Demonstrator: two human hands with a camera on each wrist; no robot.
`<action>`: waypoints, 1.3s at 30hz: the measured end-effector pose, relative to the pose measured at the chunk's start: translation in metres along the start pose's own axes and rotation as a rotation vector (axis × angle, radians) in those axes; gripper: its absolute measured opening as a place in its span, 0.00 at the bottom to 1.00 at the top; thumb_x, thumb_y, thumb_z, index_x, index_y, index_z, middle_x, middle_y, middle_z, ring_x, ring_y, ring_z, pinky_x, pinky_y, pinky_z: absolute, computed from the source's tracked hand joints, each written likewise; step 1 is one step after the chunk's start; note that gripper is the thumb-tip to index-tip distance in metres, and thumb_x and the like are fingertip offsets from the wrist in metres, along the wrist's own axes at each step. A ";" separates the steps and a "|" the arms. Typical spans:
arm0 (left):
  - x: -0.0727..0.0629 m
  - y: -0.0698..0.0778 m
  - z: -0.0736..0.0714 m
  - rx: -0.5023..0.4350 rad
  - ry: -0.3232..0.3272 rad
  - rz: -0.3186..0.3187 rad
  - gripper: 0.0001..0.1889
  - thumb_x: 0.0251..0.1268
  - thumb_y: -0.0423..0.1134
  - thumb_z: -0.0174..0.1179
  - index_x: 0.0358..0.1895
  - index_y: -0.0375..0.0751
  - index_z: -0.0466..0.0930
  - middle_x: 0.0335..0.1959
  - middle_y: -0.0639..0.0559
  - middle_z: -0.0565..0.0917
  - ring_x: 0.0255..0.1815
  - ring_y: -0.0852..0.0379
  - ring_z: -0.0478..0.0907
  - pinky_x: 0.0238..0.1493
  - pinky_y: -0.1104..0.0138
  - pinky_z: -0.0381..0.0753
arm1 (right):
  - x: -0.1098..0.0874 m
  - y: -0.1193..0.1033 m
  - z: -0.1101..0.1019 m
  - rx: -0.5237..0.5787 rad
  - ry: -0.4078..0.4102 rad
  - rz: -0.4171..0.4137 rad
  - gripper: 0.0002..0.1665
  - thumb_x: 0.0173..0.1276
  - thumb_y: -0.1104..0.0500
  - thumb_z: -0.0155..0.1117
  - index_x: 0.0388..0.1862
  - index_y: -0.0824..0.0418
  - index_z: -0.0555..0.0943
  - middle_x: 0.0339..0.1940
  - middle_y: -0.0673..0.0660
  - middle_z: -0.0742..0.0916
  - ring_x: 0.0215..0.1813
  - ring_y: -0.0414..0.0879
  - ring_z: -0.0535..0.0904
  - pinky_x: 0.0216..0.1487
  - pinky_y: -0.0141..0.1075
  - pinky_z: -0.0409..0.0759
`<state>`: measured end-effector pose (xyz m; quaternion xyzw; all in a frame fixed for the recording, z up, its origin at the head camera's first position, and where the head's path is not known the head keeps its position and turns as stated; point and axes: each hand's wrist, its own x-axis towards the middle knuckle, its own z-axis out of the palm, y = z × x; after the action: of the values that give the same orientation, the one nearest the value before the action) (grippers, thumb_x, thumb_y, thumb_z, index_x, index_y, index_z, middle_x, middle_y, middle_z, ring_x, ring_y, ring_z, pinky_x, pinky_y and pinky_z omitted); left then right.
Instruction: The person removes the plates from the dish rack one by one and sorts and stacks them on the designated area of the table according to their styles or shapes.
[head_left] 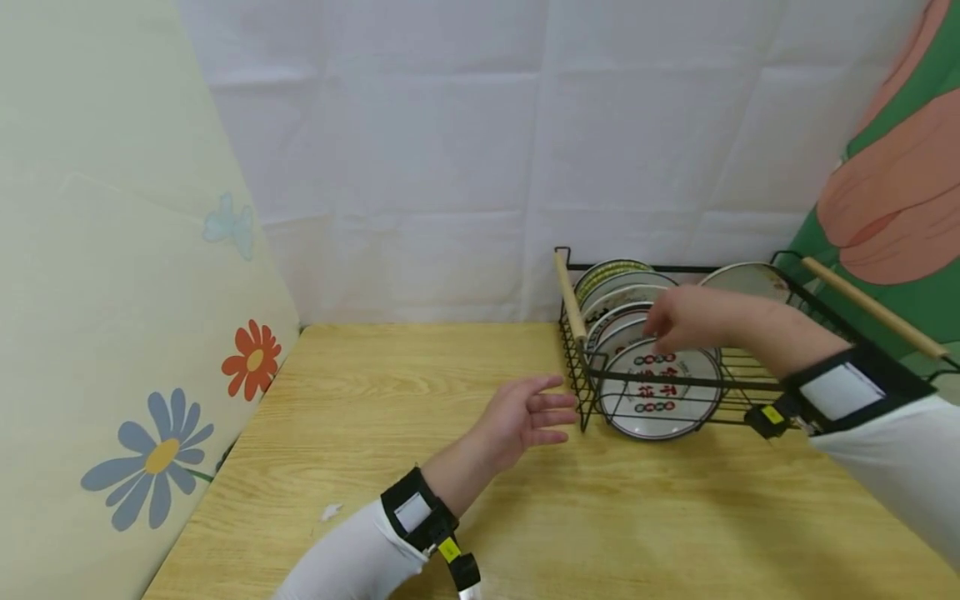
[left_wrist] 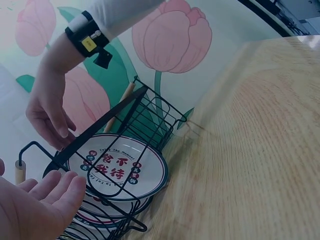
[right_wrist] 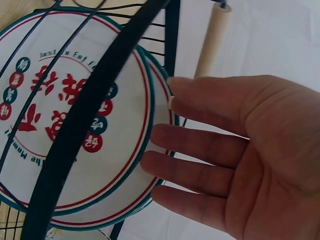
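While perhaps touching plate (head_left: 660, 388), spread fingers (right_wrist: 200, 145).

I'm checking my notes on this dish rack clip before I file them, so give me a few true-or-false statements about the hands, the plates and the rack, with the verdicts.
1. The plates stand on edge in a black wire rack. True.
2. The left hand grips the rack's wooden handle. False: it is open above the wooden table, just left of the rack, holding nothing.
3. The right hand reaches over the rack, at the top of the front plates. True.
4. The front plate is plain white. False: it bears red characters, coloured dots and a dark rim line.
5. The rack lies tipped on its side. False: it stands upright on the table by the white backdrop.
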<state>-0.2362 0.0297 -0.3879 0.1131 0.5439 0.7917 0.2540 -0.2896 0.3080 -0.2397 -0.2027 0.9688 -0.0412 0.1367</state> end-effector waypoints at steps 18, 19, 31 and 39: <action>0.001 -0.009 -0.001 -0.043 0.002 -0.015 0.26 0.80 0.50 0.49 0.72 0.41 0.72 0.64 0.33 0.81 0.66 0.37 0.80 0.62 0.51 0.84 | 0.015 0.012 0.021 -0.117 0.041 0.003 0.09 0.66 0.65 0.67 0.44 0.63 0.88 0.33 0.51 0.88 0.34 0.43 0.82 0.40 0.45 0.85; 0.000 -0.010 -0.001 -0.047 0.002 -0.020 0.26 0.79 0.51 0.49 0.72 0.41 0.72 0.64 0.34 0.82 0.66 0.37 0.80 0.62 0.51 0.84 | 0.016 0.013 0.022 -0.110 0.034 0.003 0.08 0.66 0.66 0.66 0.42 0.63 0.88 0.32 0.51 0.88 0.34 0.42 0.81 0.39 0.44 0.85; -0.002 -0.010 0.006 -0.051 -0.014 -0.017 0.28 0.79 0.54 0.48 0.73 0.45 0.70 0.68 0.33 0.78 0.63 0.40 0.83 0.58 0.51 0.86 | 0.012 0.024 0.023 -0.153 0.065 -0.064 0.07 0.67 0.67 0.66 0.31 0.57 0.86 0.28 0.49 0.85 0.31 0.42 0.77 0.34 0.40 0.80; -0.002 -0.006 0.009 -0.056 -0.035 -0.003 0.28 0.79 0.55 0.48 0.74 0.46 0.70 0.66 0.37 0.81 0.64 0.41 0.83 0.59 0.50 0.85 | 0.002 0.029 -0.003 -0.173 0.101 -0.074 0.07 0.67 0.67 0.66 0.33 0.58 0.89 0.31 0.50 0.87 0.34 0.42 0.80 0.37 0.43 0.83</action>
<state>-0.2283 0.0377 -0.3900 0.1188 0.5172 0.8041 0.2679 -0.3028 0.3337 -0.2414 -0.2469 0.9662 0.0273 0.0684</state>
